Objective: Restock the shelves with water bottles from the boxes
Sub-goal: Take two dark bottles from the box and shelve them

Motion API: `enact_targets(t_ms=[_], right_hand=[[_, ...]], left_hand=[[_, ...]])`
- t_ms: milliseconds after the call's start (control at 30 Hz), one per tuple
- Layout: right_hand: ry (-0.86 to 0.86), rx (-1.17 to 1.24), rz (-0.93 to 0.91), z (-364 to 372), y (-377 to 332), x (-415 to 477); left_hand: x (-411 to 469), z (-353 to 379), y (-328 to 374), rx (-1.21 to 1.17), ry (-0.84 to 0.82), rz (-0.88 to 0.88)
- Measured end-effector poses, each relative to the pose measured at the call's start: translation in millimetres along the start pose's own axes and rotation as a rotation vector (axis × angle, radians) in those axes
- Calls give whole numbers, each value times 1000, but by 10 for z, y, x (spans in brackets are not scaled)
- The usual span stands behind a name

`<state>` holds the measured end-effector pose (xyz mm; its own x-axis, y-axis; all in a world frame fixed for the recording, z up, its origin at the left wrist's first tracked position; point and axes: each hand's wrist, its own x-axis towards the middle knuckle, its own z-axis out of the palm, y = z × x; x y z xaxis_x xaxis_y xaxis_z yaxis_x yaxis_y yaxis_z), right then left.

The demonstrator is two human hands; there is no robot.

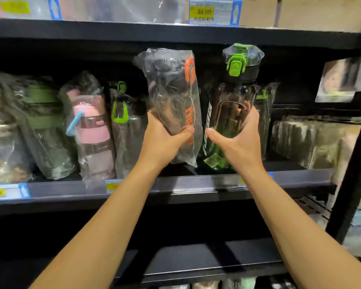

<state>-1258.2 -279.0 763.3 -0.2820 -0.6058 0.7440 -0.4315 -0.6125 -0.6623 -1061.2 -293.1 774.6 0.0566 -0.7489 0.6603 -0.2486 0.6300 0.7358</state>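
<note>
1. my left hand, arm outstretched, gripped the bagged orange bottle rising at its 12 o'clock.
2. my right hand clasped the green-lidded bottle, at 3 o'clock of the first.

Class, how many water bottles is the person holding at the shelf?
2. A plastic-wrapped dark bottle with orange lettering is gripped in the left hand; a clear dark bottle with a lime-green latch is held in the right hand, beside it.

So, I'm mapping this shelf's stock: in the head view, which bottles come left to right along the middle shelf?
Olive-lidded bottle → pink bottle → green-clasp bottle → orange-lettered bottle (left hand) → green-capped bottle (right hand).
</note>
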Motion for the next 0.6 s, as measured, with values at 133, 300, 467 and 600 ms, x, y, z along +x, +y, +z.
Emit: enact_targets(t_ms=[133, 300, 467, 600], right_hand=[[-36, -11, 29, 71, 176, 52], [-126, -47, 124, 149, 333, 39], [-155, -148, 195, 195, 449, 114], [-137, -162, 189, 195, 485, 150]], left_hand=[[17, 91, -159, 103, -20, -82], [4, 160, -310, 220, -12, -185], [57, 186, -286, 294, -11, -187], [79, 208, -240, 356, -47, -208]])
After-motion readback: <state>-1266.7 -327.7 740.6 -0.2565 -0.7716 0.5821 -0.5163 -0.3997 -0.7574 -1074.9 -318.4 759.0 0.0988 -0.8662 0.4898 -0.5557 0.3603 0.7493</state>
